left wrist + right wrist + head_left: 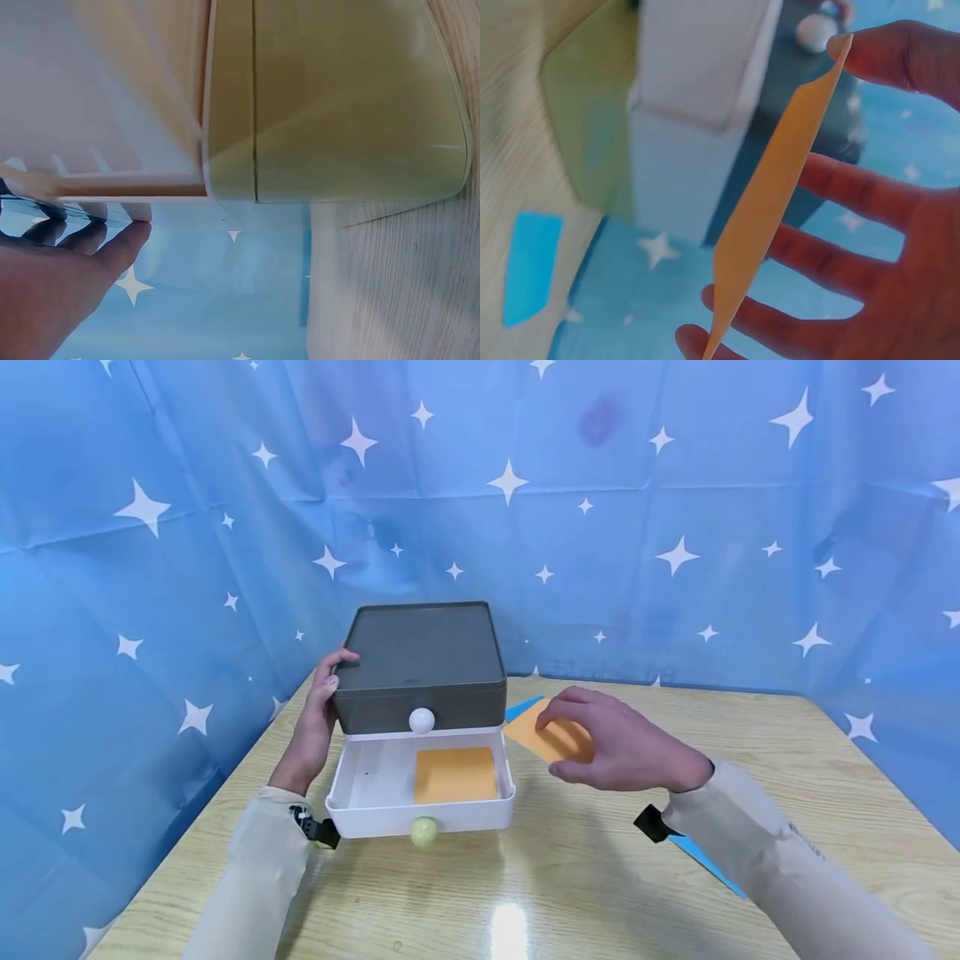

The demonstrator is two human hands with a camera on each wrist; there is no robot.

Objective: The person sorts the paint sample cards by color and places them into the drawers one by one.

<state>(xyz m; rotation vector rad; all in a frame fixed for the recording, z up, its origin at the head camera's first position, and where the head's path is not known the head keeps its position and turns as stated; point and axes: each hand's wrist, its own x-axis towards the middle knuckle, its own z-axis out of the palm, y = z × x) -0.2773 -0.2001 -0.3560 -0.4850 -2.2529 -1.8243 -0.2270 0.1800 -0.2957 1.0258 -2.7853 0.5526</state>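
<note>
A small drawer box stands on the wooden table. Its grey upper part has a white knob. The white lower drawer is pulled out, with an orange sheet lying inside and a pale green knob on its front. My left hand rests against the grey box's left side, fingers straight along the edge. My right hand holds a second orange sheet just right of the box, pinched between thumb and fingertip; the orange sheet is bowed edge-on in the right wrist view.
A blue sheet lies on the table behind the right hand, and another blue sheet shows under the right forearm. Blue star-print cloth walls the table at the back and both sides.
</note>
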